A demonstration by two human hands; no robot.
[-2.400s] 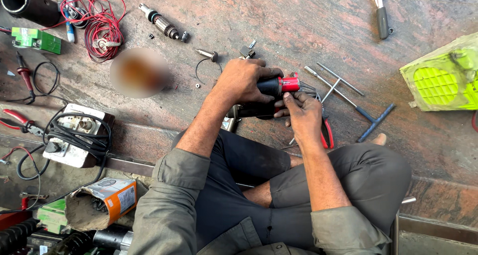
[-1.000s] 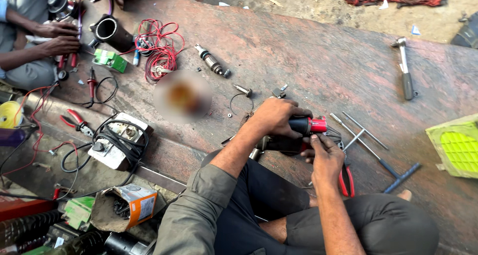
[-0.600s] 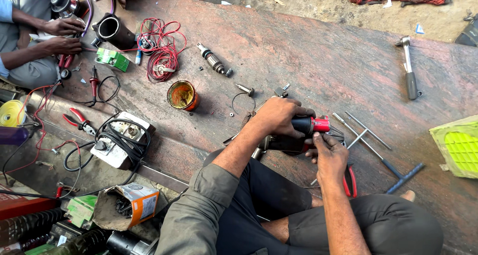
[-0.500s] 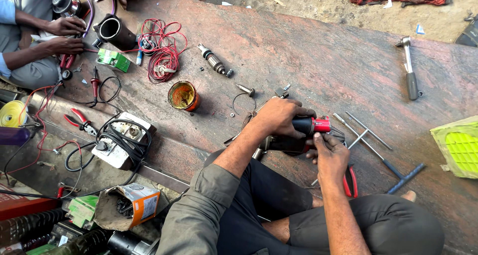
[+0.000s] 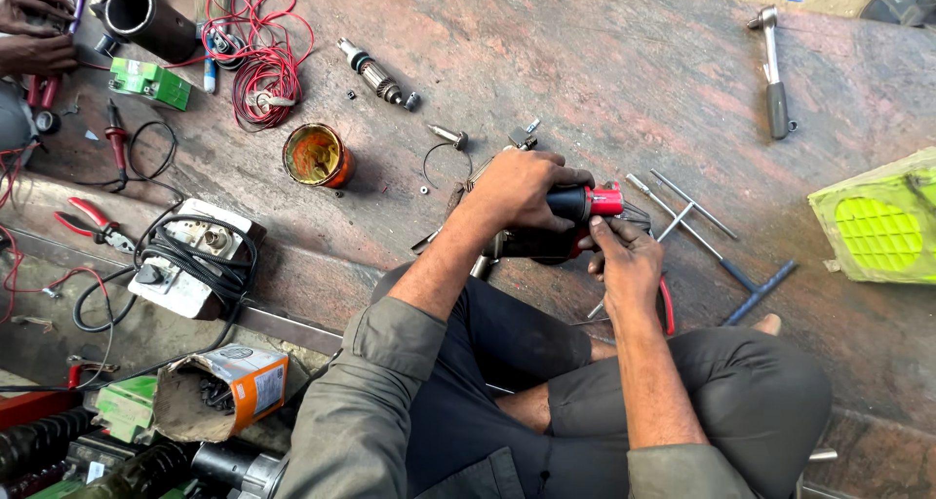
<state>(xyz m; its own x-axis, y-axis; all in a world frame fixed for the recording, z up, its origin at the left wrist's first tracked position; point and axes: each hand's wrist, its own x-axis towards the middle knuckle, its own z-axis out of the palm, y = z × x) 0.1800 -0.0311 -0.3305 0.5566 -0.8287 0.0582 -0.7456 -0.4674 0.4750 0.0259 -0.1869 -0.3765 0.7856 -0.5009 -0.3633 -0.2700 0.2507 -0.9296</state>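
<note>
The left hand [image 5: 522, 189] is clenched over the top of a black power tool body [image 5: 541, 241], fingers wrapped down its far side, so this grip is closed on the tool and pins it in front of the person's crossed legs. A red collar [image 5: 606, 200] sticks out of the tool just beyond the left knuckles. The right hand [image 5: 629, 265] sits just right of and below that collar, its fingers curled in and their tips pressed against the tool's end; this grip is pinched tight at the tool, though whether it holds a small part there cannot be told.

Taking the tool as the landmark: it lies on the worn reddish floor [image 5: 604, 60], under both hands and touching them. Just right of it lie long metal T-handle wrenches [image 5: 697, 216], one with a blue grip. Far up and right of it lies a ratchet wrench [image 5: 772, 70]. To its left stands an open orange tin [image 5: 314, 155], with a small motor armature [image 5: 375, 72] above that and a tangle of red wire [image 5: 263, 56] farther left. At the far right edge is a yellow-green plastic housing [image 5: 877, 221]. Down and left of the tool sits a white box wound with black cable [image 5: 190, 260]. In the far upper left corner, another person's hands [image 5: 34, 26] are at work.
</note>
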